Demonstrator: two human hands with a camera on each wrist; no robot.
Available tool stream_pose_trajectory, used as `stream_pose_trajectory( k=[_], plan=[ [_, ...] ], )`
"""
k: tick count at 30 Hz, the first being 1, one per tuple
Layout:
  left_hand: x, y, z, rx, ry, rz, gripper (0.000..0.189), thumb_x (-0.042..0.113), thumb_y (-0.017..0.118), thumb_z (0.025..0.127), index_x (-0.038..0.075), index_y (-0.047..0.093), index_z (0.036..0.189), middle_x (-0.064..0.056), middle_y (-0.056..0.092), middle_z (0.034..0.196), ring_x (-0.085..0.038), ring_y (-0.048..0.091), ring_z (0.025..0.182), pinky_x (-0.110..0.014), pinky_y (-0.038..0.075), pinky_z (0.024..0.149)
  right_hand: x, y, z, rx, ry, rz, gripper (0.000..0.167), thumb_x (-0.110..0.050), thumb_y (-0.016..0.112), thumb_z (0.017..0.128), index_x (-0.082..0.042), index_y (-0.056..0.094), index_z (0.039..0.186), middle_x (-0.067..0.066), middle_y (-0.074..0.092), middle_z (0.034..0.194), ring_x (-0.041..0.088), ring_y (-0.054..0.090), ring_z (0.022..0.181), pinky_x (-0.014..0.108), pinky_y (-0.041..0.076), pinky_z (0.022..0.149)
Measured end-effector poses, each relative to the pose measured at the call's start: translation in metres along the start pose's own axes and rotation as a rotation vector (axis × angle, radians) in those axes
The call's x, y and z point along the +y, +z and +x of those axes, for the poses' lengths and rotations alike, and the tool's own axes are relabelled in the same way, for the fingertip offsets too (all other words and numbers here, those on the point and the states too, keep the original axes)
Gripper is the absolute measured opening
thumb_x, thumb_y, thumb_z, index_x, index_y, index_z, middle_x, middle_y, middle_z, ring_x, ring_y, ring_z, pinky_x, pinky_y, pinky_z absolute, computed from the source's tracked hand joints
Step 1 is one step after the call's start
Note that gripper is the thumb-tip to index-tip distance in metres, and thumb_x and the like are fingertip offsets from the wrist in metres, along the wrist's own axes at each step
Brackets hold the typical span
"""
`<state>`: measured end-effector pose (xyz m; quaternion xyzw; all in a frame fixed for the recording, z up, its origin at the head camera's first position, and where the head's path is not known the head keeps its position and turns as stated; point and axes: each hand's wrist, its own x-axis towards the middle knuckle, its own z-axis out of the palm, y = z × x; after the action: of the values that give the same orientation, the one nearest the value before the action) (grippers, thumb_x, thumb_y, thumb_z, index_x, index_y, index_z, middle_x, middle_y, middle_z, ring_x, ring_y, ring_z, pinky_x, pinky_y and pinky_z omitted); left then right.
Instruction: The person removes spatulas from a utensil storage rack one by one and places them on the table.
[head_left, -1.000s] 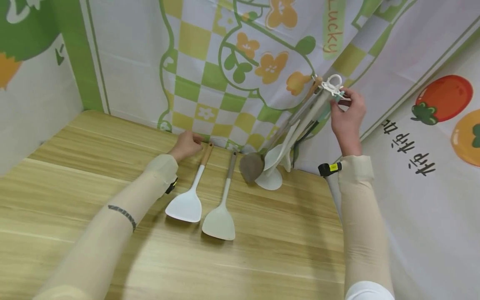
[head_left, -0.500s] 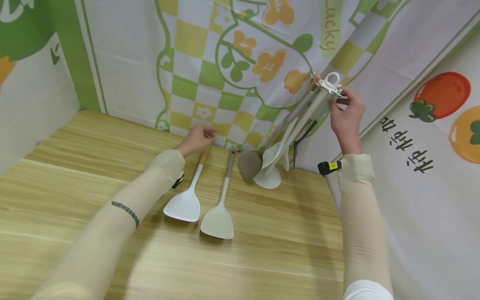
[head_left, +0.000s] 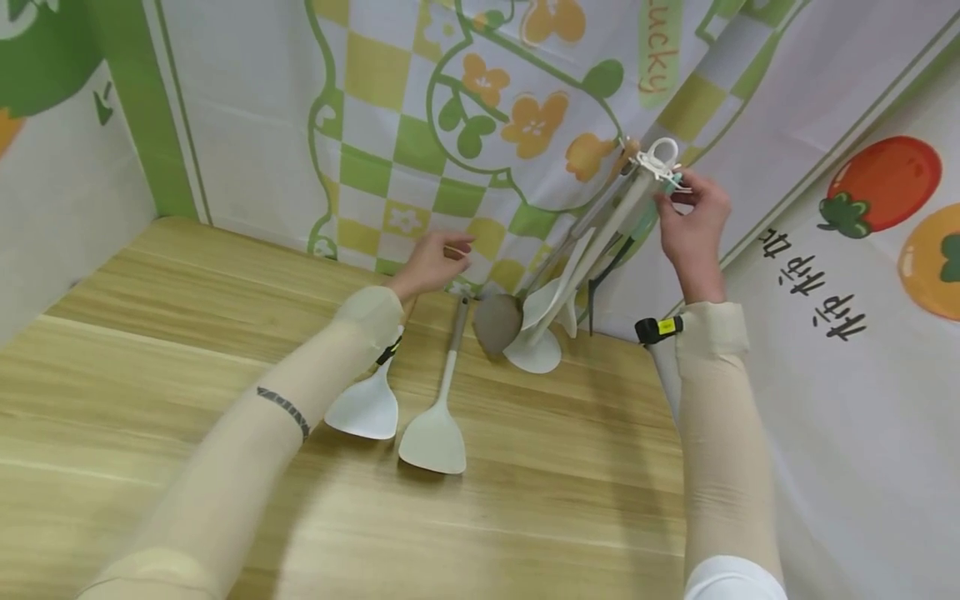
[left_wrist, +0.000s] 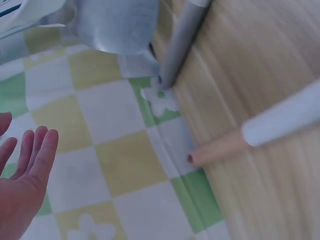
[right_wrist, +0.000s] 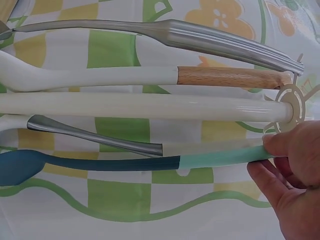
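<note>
At the top of a cream utensil stand (right_wrist: 150, 106), my right hand (head_left: 697, 227) pinches the teal handle end (right_wrist: 225, 157) of a blue-headed utensil (right_wrist: 20, 166) between thumb and fingers. Hooks ring the stand's head below a white loop (head_left: 663, 152). Other utensils hang there, among them a metal-handled one (right_wrist: 215, 42) and a white one with a wooden handle (right_wrist: 230, 77). My left hand (head_left: 433, 262) is in the air before the cloth, fingers loosely bent and holding nothing. Below it lie a white turner (head_left: 363, 407), its handle mostly hidden by my arm, and a beige turner (head_left: 435, 437) with a grey handle.
The wooden table (head_left: 562, 500) meets a patterned cloth (head_left: 408, 100) along its back edge. A printed white wall (head_left: 862, 400) rises on the right. The stand's round base (head_left: 536, 352) is in the back right corner beside a hanging grey-brown utensil head (head_left: 498, 323).
My left hand has moved from beside the white turner's handle up and right, toward the stand. The right hand stays at the teal handle, and both turners lie where they were.
</note>
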<state>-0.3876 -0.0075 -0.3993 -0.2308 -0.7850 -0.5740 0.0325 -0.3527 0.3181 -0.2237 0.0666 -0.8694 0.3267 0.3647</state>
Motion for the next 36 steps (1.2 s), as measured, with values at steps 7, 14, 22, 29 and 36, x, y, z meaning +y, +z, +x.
stream_pose_trajectory(
  k=[7, 14, 22, 29, 36],
  plan=[
    [0.019, 0.012, 0.006, 0.01, 0.043, -0.053, 0.042, 0.002, 0.059, 0.1, -0.005, 0.055, 0.142, -0.024, 0.057, 0.142, -0.036, 0.062, 0.122, -0.041, 0.055, 0.101, -0.002, -0.001, 0.001, -0.017, 0.038, 0.027, 0.028, 0.0, 0.066, 0.095, -0.001, 0.072, 0.123, 0.004, 0.066, 0.113, 0.012, 0.066, 0.095, 0.021, 0.057, 0.089],
    [0.036, 0.024, 0.016, 0.011, 0.073, -0.046, 0.042, 0.003, 0.059, 0.101, -0.001, 0.055, 0.143, -0.02, 0.059, 0.14, -0.032, 0.063, 0.122, -0.036, 0.056, 0.099, -0.001, -0.002, 0.002, -0.032, 0.058, 0.014, 0.029, -0.001, 0.067, 0.096, -0.002, 0.071, 0.125, 0.006, 0.066, 0.117, 0.014, 0.067, 0.099, 0.023, 0.056, 0.092],
    [0.055, 0.035, 0.031, -0.005, 0.119, -0.087, 0.041, 0.002, 0.058, 0.101, -0.002, 0.055, 0.143, -0.022, 0.059, 0.14, -0.032, 0.063, 0.123, -0.034, 0.055, 0.1, -0.002, -0.001, 0.003, -0.032, 0.049, 0.021, 0.028, -0.002, 0.066, 0.096, -0.003, 0.072, 0.123, 0.01, 0.068, 0.12, 0.015, 0.067, 0.098, 0.025, 0.057, 0.092],
    [0.067, 0.044, 0.046, -0.057, 0.151, -0.08, 0.042, 0.0, 0.055, 0.102, -0.004, 0.053, 0.144, -0.021, 0.057, 0.144, -0.033, 0.06, 0.128, -0.031, 0.051, 0.106, -0.001, -0.002, 0.004, -0.028, 0.035, -0.008, 0.026, -0.003, 0.066, 0.096, -0.002, 0.073, 0.121, 0.013, 0.069, 0.119, 0.016, 0.067, 0.097, 0.022, 0.057, 0.087],
    [0.075, 0.055, 0.061, -0.121, 0.133, -0.034, 0.04, 0.001, 0.048, 0.105, -0.003, 0.052, 0.145, -0.02, 0.056, 0.146, -0.031, 0.056, 0.132, -0.032, 0.046, 0.111, 0.0, -0.003, 0.003, -0.054, 0.052, -0.003, 0.027, -0.004, 0.066, 0.097, -0.003, 0.072, 0.122, 0.014, 0.068, 0.12, 0.017, 0.067, 0.1, 0.022, 0.058, 0.087]
  ],
)
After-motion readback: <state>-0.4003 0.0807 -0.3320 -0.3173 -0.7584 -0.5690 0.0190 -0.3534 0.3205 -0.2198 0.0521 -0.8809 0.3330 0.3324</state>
